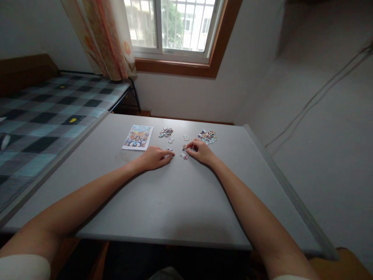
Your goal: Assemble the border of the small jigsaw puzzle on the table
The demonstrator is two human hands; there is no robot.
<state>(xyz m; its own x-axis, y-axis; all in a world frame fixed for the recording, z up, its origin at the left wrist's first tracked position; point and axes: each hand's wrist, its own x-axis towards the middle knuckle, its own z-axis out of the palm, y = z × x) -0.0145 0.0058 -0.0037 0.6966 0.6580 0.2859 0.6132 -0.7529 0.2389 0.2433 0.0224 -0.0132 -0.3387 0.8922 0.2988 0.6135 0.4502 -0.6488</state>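
My left hand rests on the table with its index finger stretched out and nothing visible in it. Just beyond its fingers lies a small jigsaw piece. My right hand is closed in a pinch at a jigsaw piece in the middle; the fingertips partly cover it. Nearer to me is a little cluster of pieces, partly pink. Farther off lie another piece and a small group. One heap of pieces sits beyond my left hand, a larger heap behind my right.
A printed picture sheet with a penguin lies left of the pieces on the grey table. A bed with a checked cover adjoins the left side. Behind are a curtain and a window; a wall stands at the right.
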